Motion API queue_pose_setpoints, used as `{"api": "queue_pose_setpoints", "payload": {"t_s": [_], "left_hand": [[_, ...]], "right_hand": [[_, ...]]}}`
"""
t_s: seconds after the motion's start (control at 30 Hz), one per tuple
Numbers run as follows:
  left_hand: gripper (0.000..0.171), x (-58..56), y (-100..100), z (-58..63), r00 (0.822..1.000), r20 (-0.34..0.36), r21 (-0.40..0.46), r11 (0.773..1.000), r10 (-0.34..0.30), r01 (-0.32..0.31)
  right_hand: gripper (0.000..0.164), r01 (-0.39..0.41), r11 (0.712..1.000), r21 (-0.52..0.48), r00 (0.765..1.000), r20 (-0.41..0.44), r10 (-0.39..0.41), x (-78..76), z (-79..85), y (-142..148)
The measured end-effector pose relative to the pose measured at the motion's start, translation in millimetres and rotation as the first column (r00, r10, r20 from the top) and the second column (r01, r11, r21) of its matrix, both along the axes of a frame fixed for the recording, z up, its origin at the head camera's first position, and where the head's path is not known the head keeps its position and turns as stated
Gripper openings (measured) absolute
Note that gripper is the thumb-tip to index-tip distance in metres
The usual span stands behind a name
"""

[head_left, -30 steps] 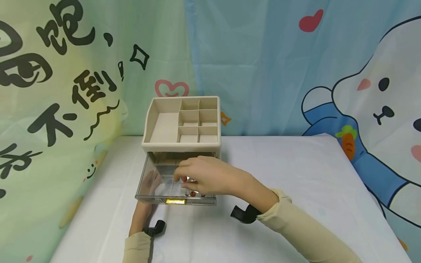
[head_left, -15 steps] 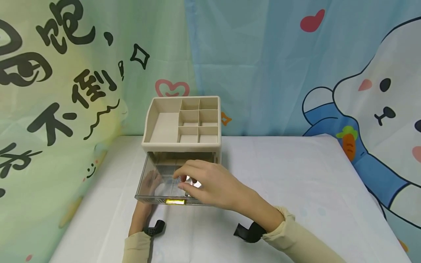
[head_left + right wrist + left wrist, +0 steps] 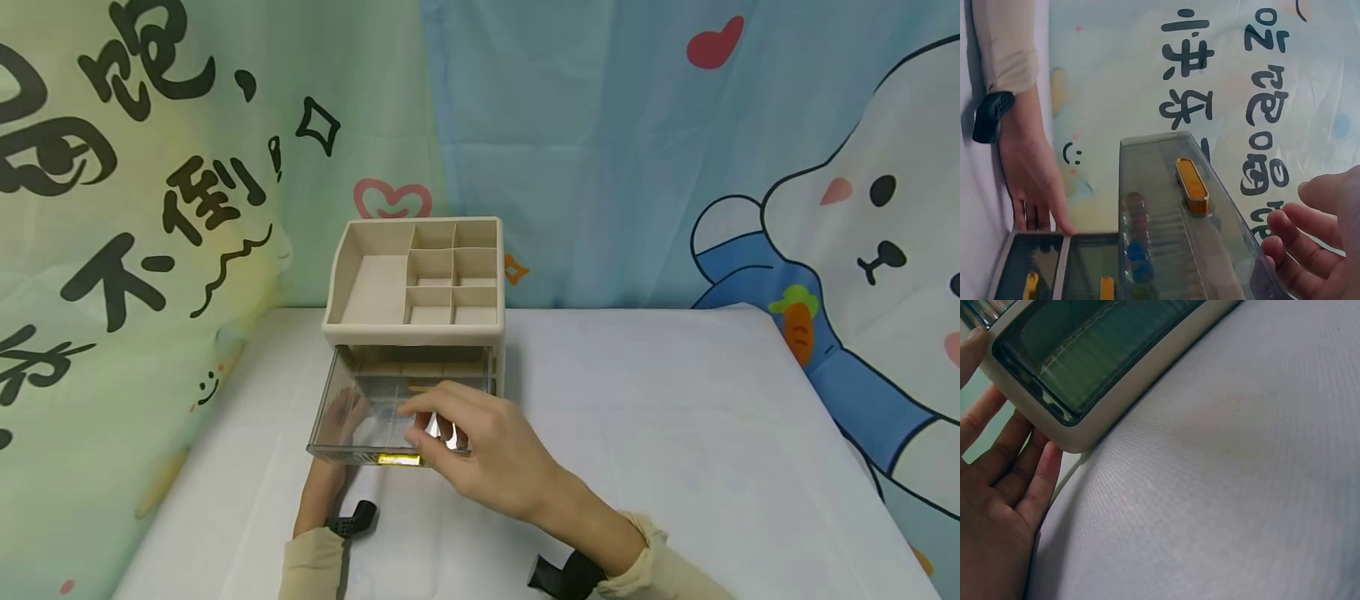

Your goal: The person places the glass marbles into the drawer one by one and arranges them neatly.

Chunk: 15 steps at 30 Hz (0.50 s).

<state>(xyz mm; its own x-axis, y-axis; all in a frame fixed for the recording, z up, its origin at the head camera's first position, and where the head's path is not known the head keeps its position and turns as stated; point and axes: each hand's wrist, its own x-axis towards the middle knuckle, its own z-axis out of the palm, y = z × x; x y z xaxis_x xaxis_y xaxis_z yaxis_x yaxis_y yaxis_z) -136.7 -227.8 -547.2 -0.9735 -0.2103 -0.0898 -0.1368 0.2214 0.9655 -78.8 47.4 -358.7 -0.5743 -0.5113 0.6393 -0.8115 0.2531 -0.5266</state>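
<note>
A beige desktop organizer (image 3: 412,335) stands on the table with its clear upper drawer (image 3: 352,454) pulled out. The drawer front carries a yellow handle (image 3: 1192,186). Small blue things (image 3: 1137,250) and reddish ones show blurred through the clear plastic; their kind I cannot tell. Over the drawer's front right part hovers my right hand (image 3: 487,446), fingers loosely bent, thumb and forefinger apart, nothing visible between them. My left hand (image 3: 997,481) rests against the organizer's left side, fingers nearly straight, tips touching its frame; in the head view it shows partly through the drawer.
Several divided compartments (image 3: 453,271) top the organizer. Lower drawers with yellow handles (image 3: 1107,289) sit below the pulled-out one. A white cloth (image 3: 637,417) covers the table, and a printed curtain (image 3: 570,150) hangs close behind.
My right hand has drawn back toward me and a little lower, from inside the drawer to above its front edge, its thumb and forefinger still apart. My left hand stays put.
</note>
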Motion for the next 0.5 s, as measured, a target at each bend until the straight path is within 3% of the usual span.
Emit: {"api": "queue_pose_setpoints", "payload": {"t_s": [0.17,0.33,0.5], "left_hand": [[0.043,-1.6,0,0.4,1.000,-0.017,0.002,1.000,0.007,-0.007],[0.042,-1.1,0,2.5,1.000,-0.014,0.018,1.000,0.003,-0.002],[0.044,-0.5,1,3.3,1.000,-0.024,0.010,1.000,-0.001,0.001]], "right_hand": [[0.017,0.003,0.999,-0.053,1.000,0.012,-0.003,7.1,-4.5,0],[0.019,-0.012,0.991,-0.130,1.000,-0.024,0.009,15.9,-8.4,0],[0.023,-0.058,0.982,-0.182,0.998,0.015,0.061,28.5,-13.5,1]]}}
